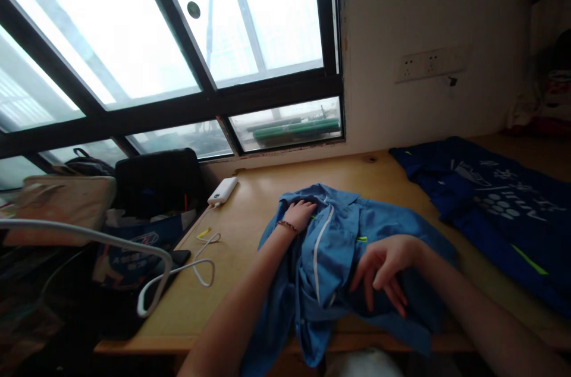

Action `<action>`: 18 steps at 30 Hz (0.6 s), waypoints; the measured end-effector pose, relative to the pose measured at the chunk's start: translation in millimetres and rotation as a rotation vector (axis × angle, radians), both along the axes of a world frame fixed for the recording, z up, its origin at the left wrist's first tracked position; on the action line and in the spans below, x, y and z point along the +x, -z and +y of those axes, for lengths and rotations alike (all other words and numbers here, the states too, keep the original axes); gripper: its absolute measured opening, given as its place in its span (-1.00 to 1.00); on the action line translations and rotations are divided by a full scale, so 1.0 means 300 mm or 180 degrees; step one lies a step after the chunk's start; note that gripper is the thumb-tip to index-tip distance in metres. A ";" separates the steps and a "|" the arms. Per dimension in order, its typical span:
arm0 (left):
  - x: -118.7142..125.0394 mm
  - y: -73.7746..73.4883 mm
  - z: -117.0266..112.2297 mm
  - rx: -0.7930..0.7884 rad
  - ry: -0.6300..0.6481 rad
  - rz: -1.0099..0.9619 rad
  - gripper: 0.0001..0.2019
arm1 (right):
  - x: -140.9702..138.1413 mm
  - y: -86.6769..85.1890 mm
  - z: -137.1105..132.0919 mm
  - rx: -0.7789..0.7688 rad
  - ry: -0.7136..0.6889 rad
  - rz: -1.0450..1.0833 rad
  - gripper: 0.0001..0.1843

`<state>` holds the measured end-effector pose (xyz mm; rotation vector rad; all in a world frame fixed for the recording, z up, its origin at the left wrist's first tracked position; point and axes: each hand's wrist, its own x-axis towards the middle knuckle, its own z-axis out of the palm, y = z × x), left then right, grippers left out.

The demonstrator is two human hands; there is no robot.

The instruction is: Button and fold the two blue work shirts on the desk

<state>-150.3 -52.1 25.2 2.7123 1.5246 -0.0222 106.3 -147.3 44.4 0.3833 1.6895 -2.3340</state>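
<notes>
A blue jacket (330, 246) with white piping and small yellow-green accents lies rumpled on the wooden table, its lower parts hanging over the front edge. My left hand (301, 214), with a beaded bracelet at the wrist, rests on the upper left of the jacket near its collar; its fingers lie across the fabric. Over the right side of the jacket is my right hand (388, 270), fingers apart and pointing down, with no cloth visibly gripped. Whether its fingertips touch the fabric is hard to tell.
A dark blue printed garment (499, 198) lies spread on the table's right. On the left are a white power bank (223, 191) and its white cable (207, 261). Bags (143, 252) stand beyond the table's left edge. A window and a wall with sockets (419, 65) border the back.
</notes>
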 end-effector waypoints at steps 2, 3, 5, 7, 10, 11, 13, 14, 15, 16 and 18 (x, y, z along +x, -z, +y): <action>0.043 -0.008 0.043 -0.0098 0.0417 0.0172 -0.62 | -0.001 0.004 0.019 0.0477 0.0904 0.0489 -0.53; 0.064 -0.012 0.065 -0.0106 0.0496 0.0251 -0.62 | 0.002 0.012 0.034 0.0871 0.1651 0.0727 -0.57; 0.107 -0.020 0.105 -0.0064 0.0378 0.0373 -0.63 | 0.002 0.040 0.066 0.1906 0.3174 0.0877 -0.61; 0.148 -0.026 0.139 -0.0031 0.0093 0.0436 -0.66 | -0.011 0.084 0.091 0.3179 0.3983 0.0432 -0.58; 0.203 -0.019 0.167 -0.0079 -0.0199 0.0428 -0.72 | -0.036 0.160 0.115 0.4688 0.3458 -0.0686 -0.49; 0.217 -0.011 0.168 -0.0086 -0.0266 0.0399 -0.72 | -0.040 0.181 0.121 0.4930 0.3146 -0.0965 -0.47; 0.229 0.012 0.155 -0.0036 -0.0345 0.0297 -0.71 | -0.036 0.209 0.136 0.5146 0.2698 -0.1377 -0.46; 0.227 0.027 0.142 0.0023 -0.0355 0.0234 -0.70 | -0.028 0.216 0.146 0.5199 0.2588 -0.1538 -0.45; 0.219 0.042 0.126 0.0088 -0.0351 0.0182 -0.70 | -0.016 0.220 0.156 0.5225 0.2531 -0.1691 -0.44; 0.205 0.058 0.107 0.0162 -0.0344 0.0123 -0.70 | -0.002 0.221 0.167 0.5223 0.2505 -0.1842 -0.45; 0.163 0.087 0.067 0.0329 -0.0322 -0.0062 -0.68 | 0.030 0.220 0.189 0.5151 0.2486 -0.2103 -0.47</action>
